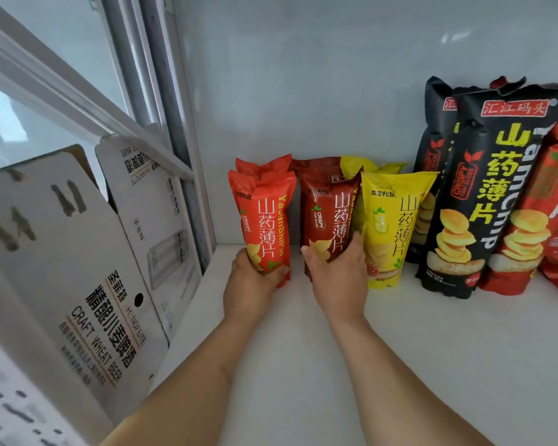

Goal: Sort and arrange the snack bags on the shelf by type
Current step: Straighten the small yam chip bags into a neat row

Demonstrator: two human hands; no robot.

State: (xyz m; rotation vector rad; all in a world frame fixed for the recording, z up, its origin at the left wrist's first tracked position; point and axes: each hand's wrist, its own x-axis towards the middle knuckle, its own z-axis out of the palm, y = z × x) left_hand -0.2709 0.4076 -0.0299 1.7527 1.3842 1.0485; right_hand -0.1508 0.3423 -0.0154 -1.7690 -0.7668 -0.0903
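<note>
My left hand (252, 278) is curled round the base of the front orange-red yam chip bag (264, 217); my right hand (337, 268) cups the base of the front dark red yam chip bag (329, 217), thumb on its face. Both bags stand upright on the white shelf (400, 349), near the back wall.

To do this well: grip low, keep bags upright w/ labels front, slide each square in front of its same-colour mate, no gaps btwn rows.

Count, small bags: 2 orange-red, 2 dark red, 2 yellow (390, 226). Big bags on right: 2 black (484, 194), plus at least 1 red (529, 226); prob more past the edge, can't tell. A beer carton (87, 284) sits left.
</note>
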